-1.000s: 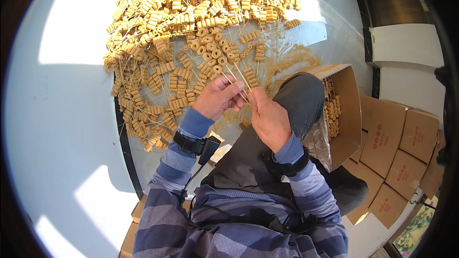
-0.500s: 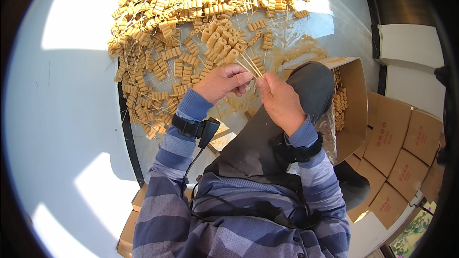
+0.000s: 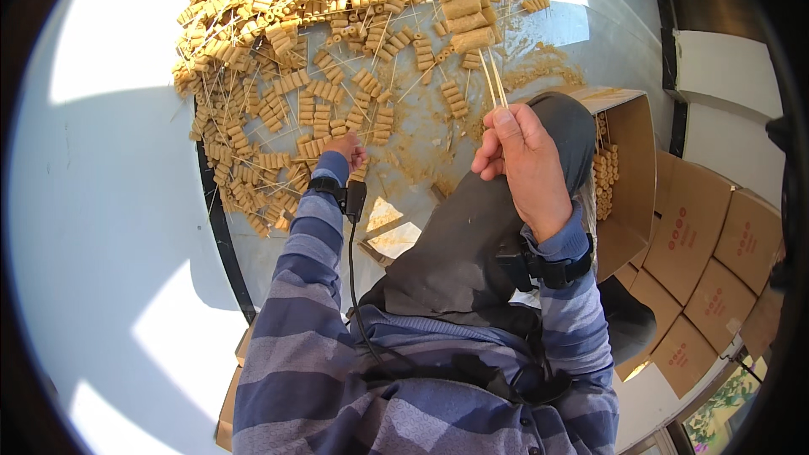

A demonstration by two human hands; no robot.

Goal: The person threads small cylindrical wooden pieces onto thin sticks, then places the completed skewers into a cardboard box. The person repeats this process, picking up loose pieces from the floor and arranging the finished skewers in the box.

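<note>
My right hand [image 3: 528, 156] is closed around the bare stick ends of a few skewers [image 3: 464, 7], raised over my knee. Tan, ridged, roll-shaped pieces are threaded in a row on these sticks, pointing up and away from me. Down at the near edge of the skewer pile is my left hand [image 3: 347, 150], fingers curled inward. It is among loose skewers [image 3: 383, 125], with a tan piece just below it; whatever lies within its fingers is hidden.
A large pile of similar skewers [image 3: 295, 0] covers the far side of the pale work surface. On my right an open cardboard box [image 3: 630, 160] holds more skewers [image 3: 605, 177]. Stacked closed cartons [image 3: 687, 227] stand beyond it. Tan crumbs [image 3: 539, 67] are smeared on the surface.
My hands were together at the sticks. My right hand has lifted the skewers upward and nearer; my left hand has let go and moved left, down to the pile.
</note>
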